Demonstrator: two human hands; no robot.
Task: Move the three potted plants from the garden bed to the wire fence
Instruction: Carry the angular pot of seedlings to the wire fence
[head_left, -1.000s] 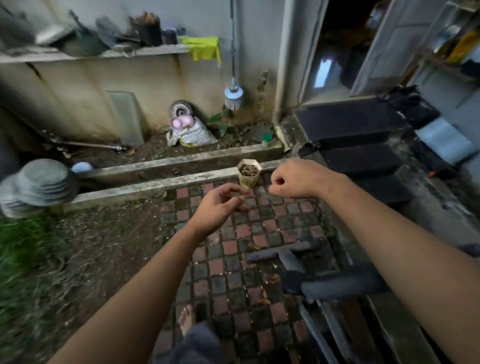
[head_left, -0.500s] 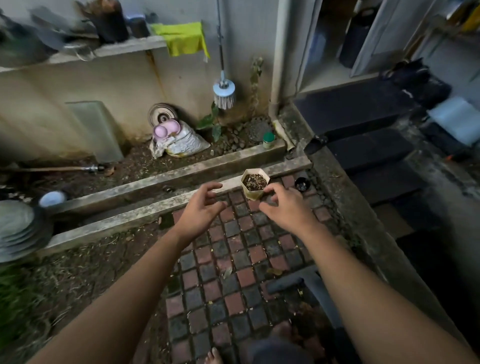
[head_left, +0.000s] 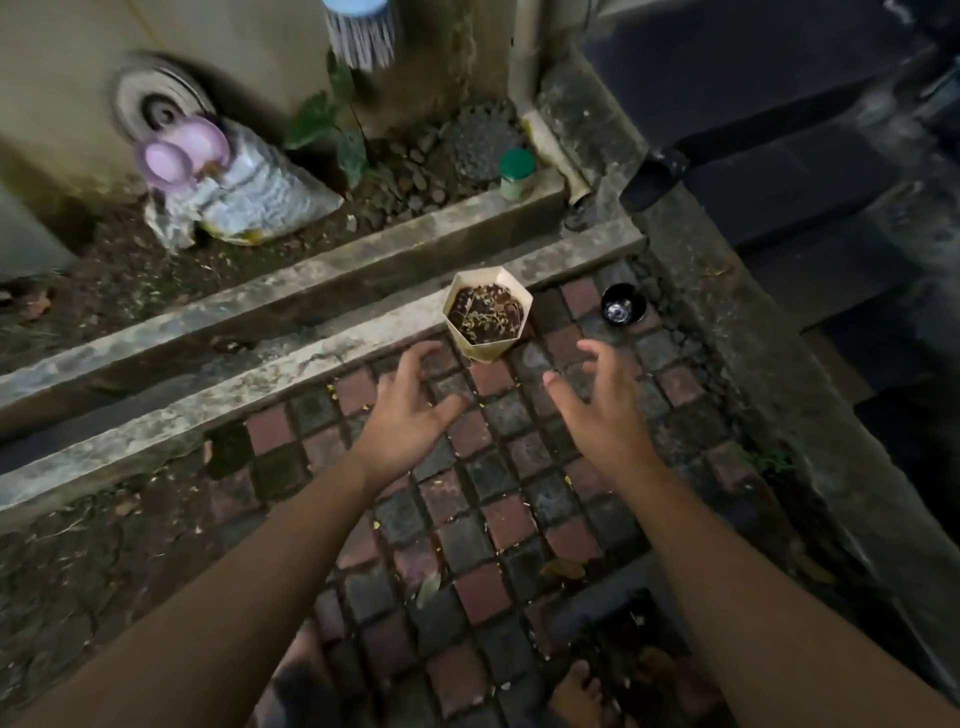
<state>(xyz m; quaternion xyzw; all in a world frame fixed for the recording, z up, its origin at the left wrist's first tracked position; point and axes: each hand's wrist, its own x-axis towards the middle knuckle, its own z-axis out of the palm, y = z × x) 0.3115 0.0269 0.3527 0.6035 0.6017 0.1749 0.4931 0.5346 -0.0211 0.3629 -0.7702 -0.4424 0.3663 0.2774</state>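
A cream hexagonal pot (head_left: 487, 318) filled with dark soil and dry twigs stands upright on the brick paving against the concrete curb (head_left: 322, 358). My left hand (head_left: 410, 410) hovers just below and left of the pot, fingers spread, holding nothing. My right hand (head_left: 597, 400) hovers below and right of it, fingers also spread and empty. Neither hand touches the pot. No wire fence is in view.
A small black cup (head_left: 622, 310) sits on the bricks right of the pot. Behind the two curbs lies the soil bed with a white sack (head_left: 260, 192), pink lids (head_left: 179, 150), a green-capped jar (head_left: 517, 174) and a leafy plant (head_left: 337, 124). My bare foot (head_left: 579, 696) is below.
I have moved closer and the view has tilted down. Both hands, which were up at the pot half a second ago, now sit a little below it with fingers spread wide.
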